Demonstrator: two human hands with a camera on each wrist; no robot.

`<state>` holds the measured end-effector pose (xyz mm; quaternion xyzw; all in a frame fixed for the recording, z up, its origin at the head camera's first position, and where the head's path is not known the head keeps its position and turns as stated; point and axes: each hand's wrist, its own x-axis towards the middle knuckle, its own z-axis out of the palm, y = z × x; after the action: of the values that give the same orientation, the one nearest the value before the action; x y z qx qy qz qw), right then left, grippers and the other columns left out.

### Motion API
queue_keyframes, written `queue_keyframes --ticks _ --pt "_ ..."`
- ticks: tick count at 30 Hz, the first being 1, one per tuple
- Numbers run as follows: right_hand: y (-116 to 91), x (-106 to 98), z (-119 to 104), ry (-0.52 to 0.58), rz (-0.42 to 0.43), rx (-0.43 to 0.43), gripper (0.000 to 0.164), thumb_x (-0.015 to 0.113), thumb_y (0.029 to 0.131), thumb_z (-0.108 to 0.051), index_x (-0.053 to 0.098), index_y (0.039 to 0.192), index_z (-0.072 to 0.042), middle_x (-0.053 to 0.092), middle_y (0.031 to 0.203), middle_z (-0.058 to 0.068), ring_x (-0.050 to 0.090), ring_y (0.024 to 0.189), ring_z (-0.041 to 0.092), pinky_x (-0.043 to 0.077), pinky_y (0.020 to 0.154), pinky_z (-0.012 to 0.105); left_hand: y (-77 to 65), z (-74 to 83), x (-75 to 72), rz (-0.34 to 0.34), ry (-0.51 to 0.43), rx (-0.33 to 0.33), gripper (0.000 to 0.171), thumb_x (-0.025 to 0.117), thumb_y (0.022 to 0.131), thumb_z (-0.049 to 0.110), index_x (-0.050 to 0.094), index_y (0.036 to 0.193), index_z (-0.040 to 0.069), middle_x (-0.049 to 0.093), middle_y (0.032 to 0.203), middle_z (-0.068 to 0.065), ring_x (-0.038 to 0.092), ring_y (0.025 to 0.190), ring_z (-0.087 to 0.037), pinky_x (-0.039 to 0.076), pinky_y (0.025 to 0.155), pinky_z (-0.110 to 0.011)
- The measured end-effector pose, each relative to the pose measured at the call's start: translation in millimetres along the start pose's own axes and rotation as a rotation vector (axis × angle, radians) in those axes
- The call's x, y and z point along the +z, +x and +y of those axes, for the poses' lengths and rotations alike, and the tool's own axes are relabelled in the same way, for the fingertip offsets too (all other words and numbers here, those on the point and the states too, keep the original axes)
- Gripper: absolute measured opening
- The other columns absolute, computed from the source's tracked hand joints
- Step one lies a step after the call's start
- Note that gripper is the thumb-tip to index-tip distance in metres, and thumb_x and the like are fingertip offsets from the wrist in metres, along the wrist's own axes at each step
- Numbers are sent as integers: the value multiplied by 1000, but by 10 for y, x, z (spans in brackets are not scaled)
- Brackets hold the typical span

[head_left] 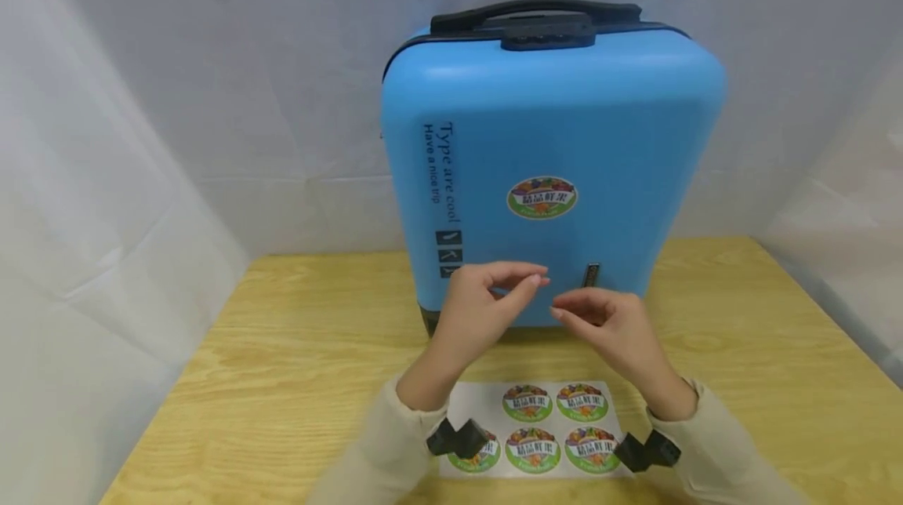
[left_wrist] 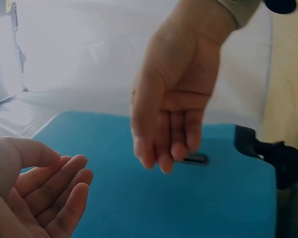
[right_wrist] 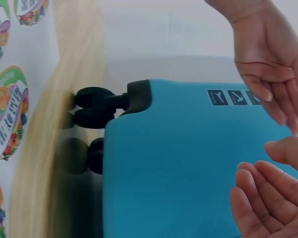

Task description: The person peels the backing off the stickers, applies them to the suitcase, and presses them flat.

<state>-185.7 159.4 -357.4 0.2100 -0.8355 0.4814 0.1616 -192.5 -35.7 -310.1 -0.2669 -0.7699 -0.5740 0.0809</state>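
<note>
A blue suitcase point(head_left: 607, 144) stands upright on the table, with a round fruit sticker point(head_left: 542, 198) on its front shell. In front of its lower part is my left hand point(head_left: 487, 301), fingers gently bent and thumb near the index finger. No object shows between them. Facing it, my right hand point(head_left: 610, 325) has its fingers loosely curved and nothing visible in them. A small gap separates the two hands. Below them lies a white sticker sheet point(head_left: 476, 403) bearing several fruit stickers, one partly covered by the left wrist's black device.
The wooden table point(head_left: 296, 348) spreads to both sides of the suitcase. Black wheels point(right_wrist: 94, 106) hold the suitcase's bottom off the tabletop. A black handle point(head_left: 536, 9) tops the case. White sheeting point(head_left: 212, 97) hangs behind and at the sides.
</note>
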Motion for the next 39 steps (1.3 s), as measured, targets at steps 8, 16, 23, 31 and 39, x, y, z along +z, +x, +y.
queue_keyframes --ticks 8,16,23,31,39 --pt "-53 64 48 9 -51 50 16 69 86 -14 71 98 -5 72 91 5 66 75 7 54 66 25 -128 -225 -102 -9 116 -30 20 61 92 17 72 105 7 72 99 1 65 79 -7 53 61 -23" --pt "-134 85 119 29 -81 85 15 69 86 -15 71 99 -6 71 92 4 66 80 8 54 71 24 -275 -430 -171 -41 123 -46 17 64 90 13 72 104 7 72 97 -4 65 68 -13 51 56 -21" --pt "-194 70 166 2 -99 124 18 69 86 -16 71 100 -6 71 93 3 66 82 9 53 72 24 -393 -601 -192 -68 77 -91 16 67 87 10 71 102 5 71 100 -8 68 85 -17 54 71 -22" --pt "-232 90 188 31 -118 145 17 70 86 -17 71 98 -6 71 93 3 66 81 8 53 71 24 -501 -748 -215 -113 172 -129 18 68 86 11 71 104 9 72 99 -1 65 79 -10 51 62 -21" --pt "-275 148 249 58 -154 154 14 70 86 -16 70 97 -7 71 92 4 66 80 9 54 68 24 -596 -898 -201 -198 151 -179 23 66 86 13 69 108 4 71 103 -3 64 89 -16 51 69 -22"
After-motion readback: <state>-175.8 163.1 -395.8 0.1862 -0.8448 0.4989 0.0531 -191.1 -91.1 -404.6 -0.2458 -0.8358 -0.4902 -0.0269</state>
